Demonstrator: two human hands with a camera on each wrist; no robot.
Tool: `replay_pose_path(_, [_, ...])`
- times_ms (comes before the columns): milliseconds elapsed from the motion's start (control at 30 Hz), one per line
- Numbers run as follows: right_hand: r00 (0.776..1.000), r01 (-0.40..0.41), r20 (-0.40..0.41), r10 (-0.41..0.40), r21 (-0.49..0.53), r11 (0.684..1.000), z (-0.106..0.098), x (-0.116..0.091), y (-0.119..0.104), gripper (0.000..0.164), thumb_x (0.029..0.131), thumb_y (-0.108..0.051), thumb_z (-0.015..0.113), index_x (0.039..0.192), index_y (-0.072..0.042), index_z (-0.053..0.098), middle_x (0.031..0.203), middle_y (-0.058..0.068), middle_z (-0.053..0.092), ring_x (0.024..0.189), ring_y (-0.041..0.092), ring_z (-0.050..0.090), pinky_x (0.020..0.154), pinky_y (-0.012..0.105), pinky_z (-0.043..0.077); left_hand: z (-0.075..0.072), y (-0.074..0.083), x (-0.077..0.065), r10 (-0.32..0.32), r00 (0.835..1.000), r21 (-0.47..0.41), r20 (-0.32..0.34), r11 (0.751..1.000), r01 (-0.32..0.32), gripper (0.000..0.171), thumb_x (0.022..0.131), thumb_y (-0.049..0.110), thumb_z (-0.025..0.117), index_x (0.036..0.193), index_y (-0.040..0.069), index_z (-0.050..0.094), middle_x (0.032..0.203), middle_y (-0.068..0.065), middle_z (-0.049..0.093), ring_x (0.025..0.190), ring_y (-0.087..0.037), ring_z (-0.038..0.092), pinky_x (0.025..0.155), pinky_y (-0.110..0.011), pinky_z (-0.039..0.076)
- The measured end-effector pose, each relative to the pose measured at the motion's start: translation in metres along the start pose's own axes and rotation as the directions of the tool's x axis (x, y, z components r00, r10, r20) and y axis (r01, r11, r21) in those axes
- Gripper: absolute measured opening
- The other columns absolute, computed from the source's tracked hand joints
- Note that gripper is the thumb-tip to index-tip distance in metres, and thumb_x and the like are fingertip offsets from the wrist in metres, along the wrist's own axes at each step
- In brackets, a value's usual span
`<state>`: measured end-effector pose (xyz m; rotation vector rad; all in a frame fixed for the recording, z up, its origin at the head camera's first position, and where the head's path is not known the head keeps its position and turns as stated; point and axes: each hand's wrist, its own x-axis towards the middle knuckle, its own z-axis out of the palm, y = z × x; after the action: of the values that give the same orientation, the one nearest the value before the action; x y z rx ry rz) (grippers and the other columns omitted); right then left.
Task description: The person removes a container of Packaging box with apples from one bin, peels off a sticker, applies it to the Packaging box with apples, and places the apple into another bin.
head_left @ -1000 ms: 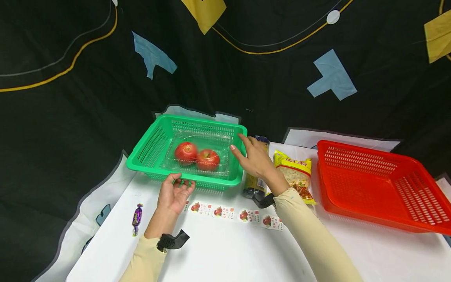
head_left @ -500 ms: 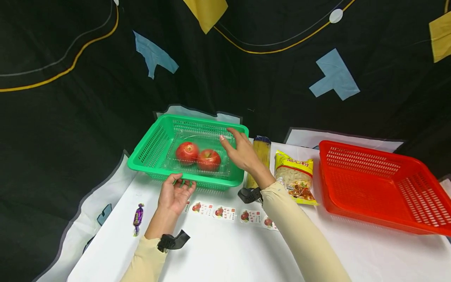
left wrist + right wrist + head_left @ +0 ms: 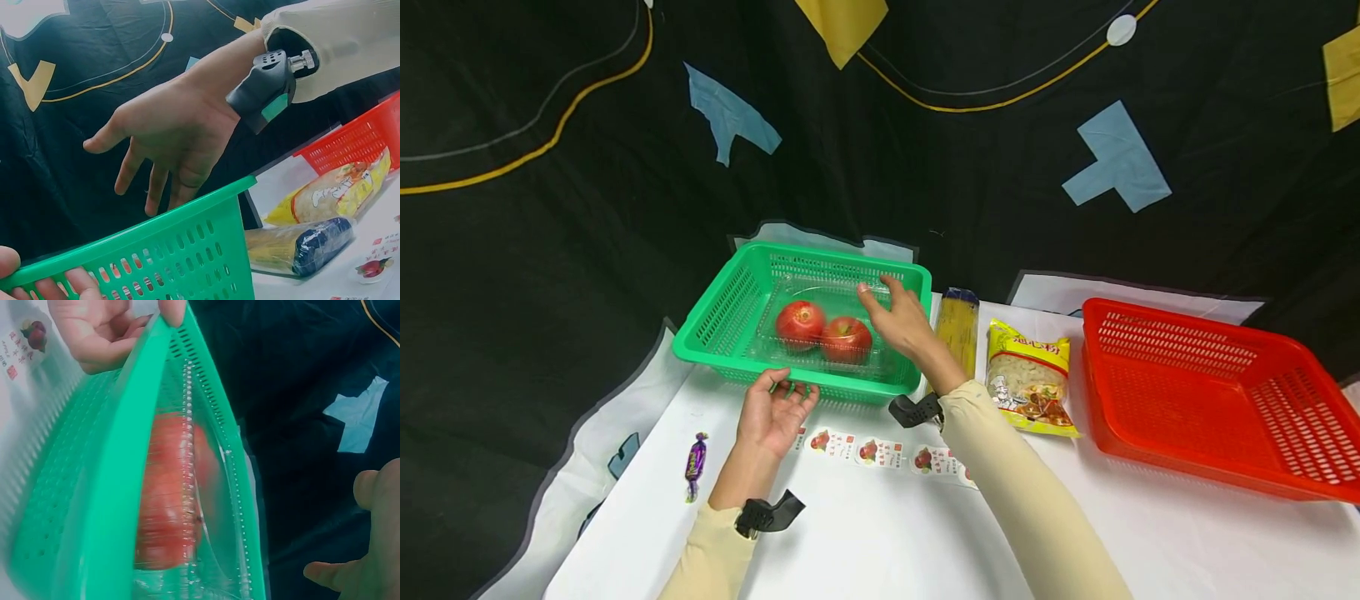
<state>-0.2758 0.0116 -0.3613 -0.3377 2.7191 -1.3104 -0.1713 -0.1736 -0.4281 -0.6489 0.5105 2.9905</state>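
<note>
The left hand (image 3: 775,412) pinched the near rim of the green basket (image 3: 865,387), thumb above and fingers under; the right hand (image 3: 901,321) had its fingers spread over the basket's right side and held nothing; two red fruits (image 3: 800,322) sat in a clear box (image 3: 826,292) in the basket, on the white table (image 3: 857,533).

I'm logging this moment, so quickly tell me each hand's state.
Left hand: holding the green basket at its near side.
Right hand: open, over the basket, holding nothing.
</note>
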Motion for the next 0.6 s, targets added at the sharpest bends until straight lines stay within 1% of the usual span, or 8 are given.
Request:
replay_pose_path(200, [0.998,-0.056,0.007,0.056,-0.026,0.998,0.007,0.001,-0.001,0.078,0.096,-0.066,0.037,0.156,-0.018,0.025,0.152,0.022,0.031,0.137,0.037,0.034,0.107,0.055,0.032,0.000,-0.001,0.001,0.003,1.000,0.001,0.005,1.000,-0.003,0.009,0.100,0.007,0.041,0.095,0.006,0.034,0.100,-0.005,0.033,0.084,-0.016,0.042,0.081,-0.033,0.047])
replay_pose_path(433, [0.997,-0.077,0.014,0.078,-0.037,0.996,0.014,0.004,0.000,0.080,0.096,-0.065,0.040,0.157,-0.016,0.022,0.152,0.025,0.029,0.138,0.039,0.032,0.108,0.056,0.032,0.000,-0.001,0.000,0.003,1.000,0.003,0.002,1.000,-0.003,0.010,0.100,0.006,0.041,0.092,0.005,0.035,0.099,-0.006,0.034,0.083,-0.017,0.042,0.080,-0.033,0.047])
replay_pose_path(600, [0.996,-0.084,0.012,0.084,-0.015,0.996,0.016,0.004,-0.002,0.079,0.096,-0.065,0.041,0.157,-0.016,0.023,0.153,0.023,0.029,0.138,0.038,0.031,0.108,0.056,0.032,-0.001,-0.001,-0.001,0.006,1.000,0.012,0.014,1.000,-0.007,0.008,0.100,0.007,0.041,0.096,0.006,0.034,0.101,-0.005,0.033,0.085,-0.016,0.042,0.082,-0.032,0.046])
